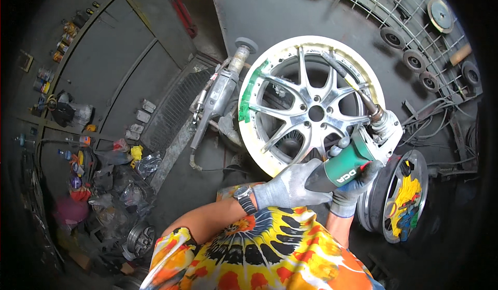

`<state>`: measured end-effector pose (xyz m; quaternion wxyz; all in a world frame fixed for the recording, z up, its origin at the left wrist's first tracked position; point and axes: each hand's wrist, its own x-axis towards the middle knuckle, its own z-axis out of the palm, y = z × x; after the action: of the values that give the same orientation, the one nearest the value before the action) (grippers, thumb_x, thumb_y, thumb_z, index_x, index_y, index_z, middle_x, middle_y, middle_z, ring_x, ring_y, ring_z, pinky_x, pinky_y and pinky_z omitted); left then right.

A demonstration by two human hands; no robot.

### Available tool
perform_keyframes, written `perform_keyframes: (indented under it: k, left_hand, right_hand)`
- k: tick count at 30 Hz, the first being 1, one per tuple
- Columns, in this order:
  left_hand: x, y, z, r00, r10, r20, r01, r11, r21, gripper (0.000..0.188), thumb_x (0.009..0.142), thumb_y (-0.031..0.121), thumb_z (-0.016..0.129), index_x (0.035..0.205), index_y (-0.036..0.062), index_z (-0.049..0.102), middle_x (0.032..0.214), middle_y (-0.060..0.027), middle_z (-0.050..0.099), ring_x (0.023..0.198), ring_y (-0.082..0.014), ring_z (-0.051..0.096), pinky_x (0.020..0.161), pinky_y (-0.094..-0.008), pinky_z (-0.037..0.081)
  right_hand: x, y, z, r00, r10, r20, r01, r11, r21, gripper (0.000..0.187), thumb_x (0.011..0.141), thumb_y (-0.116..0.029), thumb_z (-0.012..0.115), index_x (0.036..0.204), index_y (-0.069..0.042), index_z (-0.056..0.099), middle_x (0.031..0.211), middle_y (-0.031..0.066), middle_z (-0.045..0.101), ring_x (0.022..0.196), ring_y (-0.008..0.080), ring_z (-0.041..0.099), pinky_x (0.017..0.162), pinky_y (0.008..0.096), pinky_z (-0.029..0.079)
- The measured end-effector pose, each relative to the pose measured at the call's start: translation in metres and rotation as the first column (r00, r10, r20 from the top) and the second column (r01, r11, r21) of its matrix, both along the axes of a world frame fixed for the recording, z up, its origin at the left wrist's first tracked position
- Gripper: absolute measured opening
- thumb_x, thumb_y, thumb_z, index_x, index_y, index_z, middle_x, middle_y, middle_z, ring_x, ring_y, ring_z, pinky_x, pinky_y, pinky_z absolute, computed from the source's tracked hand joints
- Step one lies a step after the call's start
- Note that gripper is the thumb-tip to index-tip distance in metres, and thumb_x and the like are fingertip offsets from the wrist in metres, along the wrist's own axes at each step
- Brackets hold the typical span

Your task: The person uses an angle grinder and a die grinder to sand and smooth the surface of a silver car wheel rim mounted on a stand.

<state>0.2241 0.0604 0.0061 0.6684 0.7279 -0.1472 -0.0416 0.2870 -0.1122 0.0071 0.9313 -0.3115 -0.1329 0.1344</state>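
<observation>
A green and black power grinder with a silver gear head is held in both of my gloved hands. My left hand wraps round the rear of its body. My right hand grips it from beneath and the side, near the head. From the head a long spindle reaches across the wheel rim, ending in a grey cylindrical tip over the upper right spokes. The silver multi-spoke wheel rim has pale tape round its edge and green tape at its left. Whether the tip touches metal I cannot tell.
Left of the rim stands a grey machine with a round disc on top. A second wheel holding yellow gloves is at my right. Abrasive discs hang on a wire rack. Cables run along the right; bags and bottles clutter the left.
</observation>
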Motion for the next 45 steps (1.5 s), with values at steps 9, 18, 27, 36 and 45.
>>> perform_keyframes:
  k: [9, 18, 27, 36, 45]
  left_hand:
    - [-0.005, -0.003, 0.017, 0.995, 0.043, 0.086, -0.044, 0.999, 0.011, 0.062, 0.077, 0.037, 0.090, 0.114, -0.0026, 0.059, 0.093, -0.0209, 0.068, 0.086, -0.0388, 0.070, 0.076, -0.0425, 0.055]
    - [-0.006, -0.017, -0.017, 0.965, 0.182, 0.190, -0.153, 0.975, -0.158, 0.056, 0.079, 0.028, 0.090, 0.114, -0.0040, 0.060, 0.095, -0.0201, 0.065, 0.084, -0.0394, 0.070, 0.072, -0.0436, 0.055]
    - [-0.004, -0.006, -0.009, 0.994, 0.091, -0.055, -0.090, 0.996, 0.009, 0.045, 0.092, 0.036, 0.076, 0.113, -0.0009, 0.060, 0.099, -0.0221, 0.070, 0.092, -0.0363, 0.073, 0.075, -0.0434, 0.057]
    - [0.033, 0.023, -0.021, 0.905, 0.425, 0.003, -0.425, 0.905, -0.035, 0.038, 0.105, 0.026, 0.060, 0.130, -0.0019, 0.057, 0.118, -0.0155, 0.066, 0.109, -0.0236, 0.068, 0.094, -0.0355, 0.053]
    - [0.076, 0.032, -0.024, 0.942, 0.325, -0.086, -0.331, 0.941, -0.066, 0.040, 0.103, 0.030, 0.062, 0.127, -0.0020, 0.059, 0.114, -0.0153, 0.064, 0.098, -0.0221, 0.064, 0.088, -0.0357, 0.051]
  right_hand:
    - [0.009, -0.007, 0.015, 0.973, 0.185, 0.136, -0.206, 0.965, 0.165, 0.114, 0.077, -0.065, 0.081, 0.155, 0.001, 0.029, 0.136, 0.0250, 0.053, 0.118, 0.0414, 0.061, 0.097, 0.0570, 0.055]
    - [0.027, -0.004, 0.005, 0.948, 0.319, -0.006, -0.313, 0.935, 0.167, 0.111, 0.072, -0.063, 0.087, 0.149, 0.000, 0.039, 0.136, 0.0226, 0.054, 0.117, 0.0378, 0.060, 0.101, 0.0607, 0.049]
    - [0.032, 0.008, 0.008, 0.938, 0.345, -0.015, -0.338, 0.927, 0.160, 0.094, 0.087, -0.069, 0.067, 0.147, 0.001, 0.045, 0.133, 0.0212, 0.055, 0.111, 0.0346, 0.060, 0.095, 0.0537, 0.047]
    - [0.034, 0.021, -0.023, 0.931, 0.338, -0.140, -0.292, 0.918, 0.270, 0.084, 0.098, -0.064, 0.051, 0.148, 0.004, 0.046, 0.142, 0.0278, 0.056, 0.119, 0.0389, 0.064, 0.107, 0.0528, 0.050]
    - [0.041, 0.042, -0.059, 0.944, 0.057, -0.326, -0.056, 0.998, 0.013, 0.073, 0.102, -0.060, 0.051, 0.147, -0.003, 0.050, 0.136, 0.0146, 0.064, 0.122, 0.0286, 0.063, 0.109, 0.0455, 0.049]
